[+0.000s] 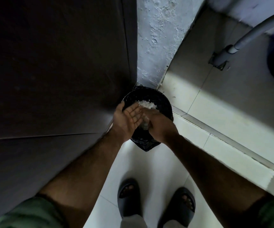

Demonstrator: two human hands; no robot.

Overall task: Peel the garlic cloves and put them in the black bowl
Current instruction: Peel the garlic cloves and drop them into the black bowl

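Observation:
A black bin lined with a black plastic bag [164, 102] stands on the floor in the corner. A pile of white garlic skins [147, 104] lies inside it. My left hand [126, 119] is held over the bin, palm up, fingers straight. My right hand [159, 125] lies back-up across the left fingers, its fingers touching them. A pale blurred bit shows under the two hands, over the bin. No garlic cloves and no black bowl are in view.
A dark door or cabinet face [50, 63] fills the left side. A rough pale wall [156, 38] rises behind the bin. A grey pipe [248, 35] runs at the upper right. A raised floor strip [215, 134] crosses the white tiles. My feet wear dark sandals [129, 195].

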